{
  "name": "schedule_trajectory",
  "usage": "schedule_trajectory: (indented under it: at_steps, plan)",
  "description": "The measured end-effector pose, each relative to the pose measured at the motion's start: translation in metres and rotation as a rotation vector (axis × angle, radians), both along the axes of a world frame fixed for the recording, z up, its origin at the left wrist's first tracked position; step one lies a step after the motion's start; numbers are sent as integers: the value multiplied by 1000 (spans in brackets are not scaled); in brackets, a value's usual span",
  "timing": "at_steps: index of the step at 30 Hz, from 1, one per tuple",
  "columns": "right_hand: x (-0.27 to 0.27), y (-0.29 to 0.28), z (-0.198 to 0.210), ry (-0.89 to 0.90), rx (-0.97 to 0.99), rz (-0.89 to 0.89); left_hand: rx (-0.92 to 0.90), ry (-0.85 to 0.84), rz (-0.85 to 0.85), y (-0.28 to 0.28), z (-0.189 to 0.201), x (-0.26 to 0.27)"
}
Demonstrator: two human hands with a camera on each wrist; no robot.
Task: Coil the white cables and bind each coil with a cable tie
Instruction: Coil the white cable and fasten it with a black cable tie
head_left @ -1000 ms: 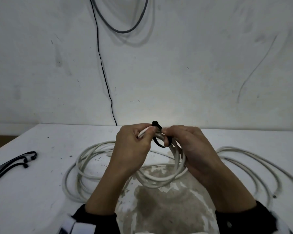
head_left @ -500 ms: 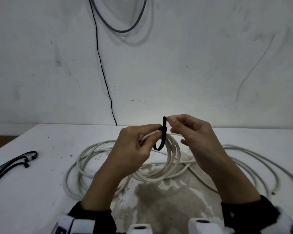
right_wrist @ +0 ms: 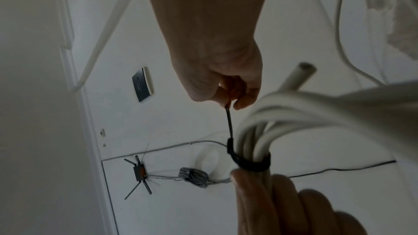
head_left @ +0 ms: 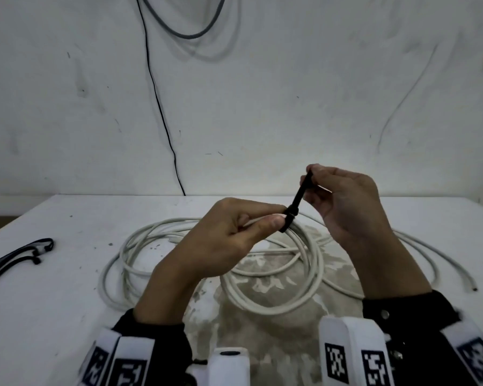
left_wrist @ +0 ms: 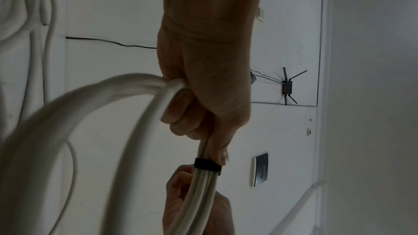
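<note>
My left hand [head_left: 258,221] grips a bundle of white cable loops, the coil [head_left: 304,274] hanging from it down to the table. A black cable tie [head_left: 296,201] wraps tight around the bundle just past my left thumb. My right hand [head_left: 308,176] pinches the tie's free tail and holds it stretched up and to the right. In the left wrist view the tie's band [left_wrist: 207,165] circles the cables below my curled fingers. The right wrist view shows the tail [right_wrist: 229,122] running from my pinch down to the band [right_wrist: 251,163].
More loose white cable [head_left: 140,246] lies on the white table [head_left: 53,302] to the left, and another length [head_left: 430,260] trails off to the right. Spare black cable ties [head_left: 17,254] lie at the table's left edge. A wall stands behind.
My right hand has pulled the tie's tail up and away to the right, and the loop has drawn tight around the bundle. The left hand has kept its grip.
</note>
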State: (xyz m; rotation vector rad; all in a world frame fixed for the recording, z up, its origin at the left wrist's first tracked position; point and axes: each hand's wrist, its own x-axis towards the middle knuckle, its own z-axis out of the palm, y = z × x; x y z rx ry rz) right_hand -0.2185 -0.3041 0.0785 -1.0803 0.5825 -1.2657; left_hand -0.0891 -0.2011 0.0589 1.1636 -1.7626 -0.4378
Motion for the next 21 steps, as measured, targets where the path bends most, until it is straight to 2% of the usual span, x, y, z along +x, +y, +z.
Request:
schedule_trajectory:
  at_steps: [3,6,9,11,13,16,18,21]
  plan:
    - [3,3,-1,23,-26,2,6,8,21,-1,0,3]
    - [1,6,1,44,-56,180,-44,35,96,3,3,12]
    - [6,13,-4,205,-103,360,-62,22,155,6,4,19]
    - [12,14,-9,265,-88,373,-57,-5,159,7,3,20]
    - [14,12,-10,255,-23,386,-51,-16,154,7,3,21]
    - [11,12,-7,231,-2,497,-40,-1,149,7,2,22]
    - [10,15,-6,172,-20,471,-37,9,154,5,1,21]
    - [12,16,-7,187,-153,309,-54,70,163,4,-1,20]
